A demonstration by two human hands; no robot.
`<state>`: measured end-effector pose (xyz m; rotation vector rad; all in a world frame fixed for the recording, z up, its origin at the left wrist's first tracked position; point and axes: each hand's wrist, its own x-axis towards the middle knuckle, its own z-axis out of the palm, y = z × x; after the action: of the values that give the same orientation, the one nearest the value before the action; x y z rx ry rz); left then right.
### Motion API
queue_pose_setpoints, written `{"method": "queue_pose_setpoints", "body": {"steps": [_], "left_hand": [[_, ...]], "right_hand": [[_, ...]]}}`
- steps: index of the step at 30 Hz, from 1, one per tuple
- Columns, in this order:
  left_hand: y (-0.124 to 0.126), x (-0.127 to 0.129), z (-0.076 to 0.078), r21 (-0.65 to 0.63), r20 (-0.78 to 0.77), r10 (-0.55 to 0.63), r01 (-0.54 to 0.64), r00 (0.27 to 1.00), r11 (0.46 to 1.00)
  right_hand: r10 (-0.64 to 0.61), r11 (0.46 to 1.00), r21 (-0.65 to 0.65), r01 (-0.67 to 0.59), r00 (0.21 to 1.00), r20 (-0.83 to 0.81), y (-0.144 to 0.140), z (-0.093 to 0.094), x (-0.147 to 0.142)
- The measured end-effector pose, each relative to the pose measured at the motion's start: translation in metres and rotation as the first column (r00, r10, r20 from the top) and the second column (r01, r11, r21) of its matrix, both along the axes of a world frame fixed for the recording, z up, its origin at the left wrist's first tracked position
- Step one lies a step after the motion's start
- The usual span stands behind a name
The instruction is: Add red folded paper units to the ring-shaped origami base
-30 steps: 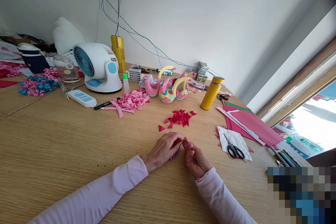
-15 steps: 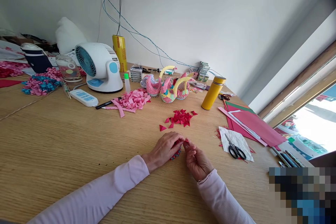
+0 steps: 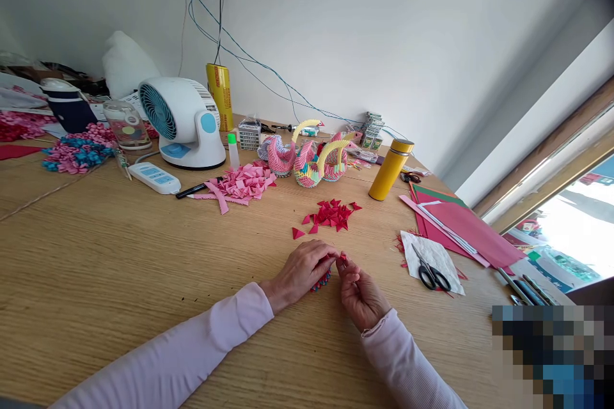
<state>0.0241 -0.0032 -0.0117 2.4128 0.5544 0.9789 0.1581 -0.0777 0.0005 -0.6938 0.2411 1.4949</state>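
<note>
I see my left hand cupped over a small paper model just nearer me than the red triangle pile, right hand fingertips pinching a red piece against the model's right side.

both hands pinch small paper model on table.

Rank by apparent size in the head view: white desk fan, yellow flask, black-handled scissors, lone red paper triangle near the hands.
1. White desk fan
2. Yellow flask
3. Black-handled scissors, close to the flask in apparent length and nearer the camera, so this pair is unsure
4. Lone red paper triangle
</note>
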Motion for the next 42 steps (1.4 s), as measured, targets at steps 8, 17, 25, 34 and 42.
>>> {"method": "queue_pose_setpoints", "body": {"steps": [8,17,25,34,42], "left_hand": [[0.0,0.001,-0.002,-0.015,-0.012,0.031,-0.031,0.999,0.999],[-0.002,0.001,0.001,0.025,-0.056,0.062,-0.06,0.997,0.998],[-0.001,0.001,-0.001,0.058,-0.059,0.06,-0.057,0.996,0.997],[-0.002,0.001,0.001,0.064,-0.074,0.08,-0.075,0.994,0.995],[-0.001,0.001,0.0,0.054,-0.067,0.092,-0.088,0.994,0.995]], "right_hand": [[0.011,1.0,0.004,-0.011,0.996,0.089,0.0,-0.006,-0.002],[-0.12,0.984,-0.131,0.12,0.993,0.007,-0.002,0.015,-0.016],[-0.122,0.984,-0.127,0.127,0.991,0.046,-0.001,0.008,-0.015],[-0.143,0.985,-0.095,0.146,0.989,0.038,-0.003,0.009,-0.019],[-0.14,0.989,-0.029,0.147,0.977,0.158,-0.001,-0.003,-0.019]]}}
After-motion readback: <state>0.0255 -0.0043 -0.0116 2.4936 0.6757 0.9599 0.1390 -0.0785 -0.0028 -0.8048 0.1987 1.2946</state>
